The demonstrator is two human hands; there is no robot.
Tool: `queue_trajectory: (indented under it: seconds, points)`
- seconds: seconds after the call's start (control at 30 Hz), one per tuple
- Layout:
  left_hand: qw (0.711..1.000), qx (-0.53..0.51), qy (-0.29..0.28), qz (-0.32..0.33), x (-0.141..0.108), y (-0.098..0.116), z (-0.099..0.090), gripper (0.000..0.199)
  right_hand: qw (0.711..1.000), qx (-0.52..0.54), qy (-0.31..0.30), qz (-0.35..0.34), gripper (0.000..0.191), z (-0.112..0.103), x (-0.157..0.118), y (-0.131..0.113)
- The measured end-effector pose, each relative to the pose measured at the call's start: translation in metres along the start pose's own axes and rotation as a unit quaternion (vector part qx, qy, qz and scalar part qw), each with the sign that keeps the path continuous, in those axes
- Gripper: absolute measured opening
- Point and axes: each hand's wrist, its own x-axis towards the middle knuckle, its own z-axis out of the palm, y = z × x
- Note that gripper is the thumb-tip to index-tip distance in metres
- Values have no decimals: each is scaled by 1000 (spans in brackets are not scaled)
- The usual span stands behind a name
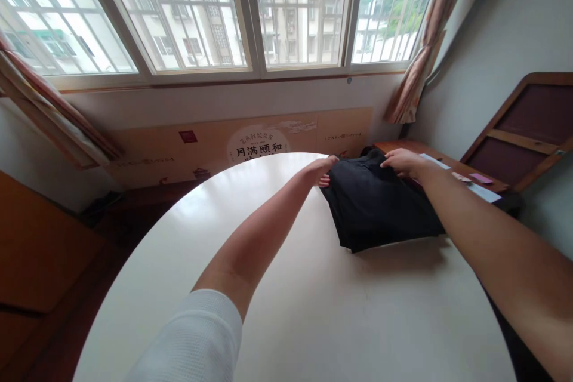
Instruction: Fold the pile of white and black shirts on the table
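A black cloth garment [380, 203], folded in layers, is at the far right part of the round white table [286, 304]. My left hand [323, 171] grips its far left corner, with the fingers curled round the cloth. At the garment's far edge, further right, my right hand [400, 162] pinches the fabric between thumb and fingers. The near edge of the cloth hangs slightly over the tabletop and casts a shadow there. My right forearm hides part of its right side.
Beyond the table's right edge stands a wooden desk [452, 168] with papers and a pink item [481, 178]. A printed cardboard panel [210, 146] leans below the barred windows. Curtains [414, 83] hang at both sides, and a wooden frame [528, 131] stands at the right.
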Motion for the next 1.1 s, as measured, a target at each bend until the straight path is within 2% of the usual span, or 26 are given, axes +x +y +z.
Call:
queue_trajectory:
  seconds: [0.1,0.2,0.27,0.33,0.43,0.53,0.6,0.63,0.7,0.73,0.77,0.83,0.9,1.0,1.1]
  points:
    - [992,121,-36,29,-16,-23,3,30,998,-44,38,-7,5,21,12,23]
    - [984,144,-91,60,-41,-32,10,21,991,-82,91,-52,24,25,21,27]
    - [978,142,-143,42,-60,-37,16,33,985,-111,103,-76,30,24,27,26]
    - [974,138,-180,15,-79,-43,24,58,982,-145,93,-83,27,25,32,26]
    - [977,105,-185,32,-106,-53,37,81,975,-193,79,-75,24,31,34,31]
    - [971,81,-219,58,-132,-66,44,87,969,-227,87,-49,32,37,31,34]
    - [954,144,-249,87,-152,-78,41,85,961,-251,115,-18,45,42,23,28]
    - [939,200,-250,124,-162,-86,36,81,953,-268,139,-12,54,46,16,22]
    - [887,322,-231,236,-180,-105,21,68,934,-299,190,-52,69,60,-9,6]
    - [854,372,-217,292,-188,-115,11,59,924,-304,204,-107,70,70,-27,-2]
    - [825,408,-202,334,-194,-126,0,50,918,-294,195,-180,66,83,-50,-11]
    - [795,443,-172,376,-205,-146,-24,39,910,-235,101,-325,50,116,-103,-23]
    - [801,456,-127,368,-213,-163,-49,34,899,-169,-19,-404,37,150,-160,-26]
    - [822,458,-81,330,-228,-184,-83,32,868,-126,-152,-455,28,191,-228,-15]
    - [841,445,-61,302,-243,-199,-108,45,850,-106,-177,-485,36,207,-256,2]
